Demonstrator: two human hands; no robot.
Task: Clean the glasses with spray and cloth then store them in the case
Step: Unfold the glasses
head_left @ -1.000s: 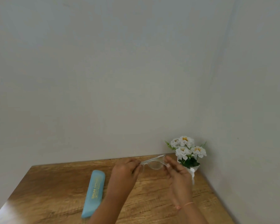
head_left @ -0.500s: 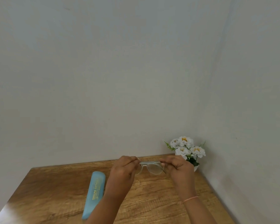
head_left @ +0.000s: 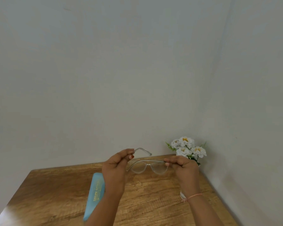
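Glasses (head_left: 147,167): clear-framed; you hold them in the air above the table (head_left: 153,201), stretched between your two hands, with the lenses hanging below the top bar.
Left hand (head_left: 116,167): your thumb and curled fingers pinch one temple arm (head_left: 143,150) near its hinge. That arm sticks up and away toward the wall.
Right hand (head_left: 183,167): your curled fingertips pinch the opposite end of the frame, beside the outer lens.
Case (head_left: 95,191): light blue, long, with gold lettering. It lies flat on the wood to your left, apart from the glasses, and your left forearm hides its near edge.
Flowers (head_left: 188,148): white with yellow centres, in the far right corner just behind your right hand; the pot is mostly hidden.
Wrist thread (head_left: 193,196): pink, tied around your right wrist.
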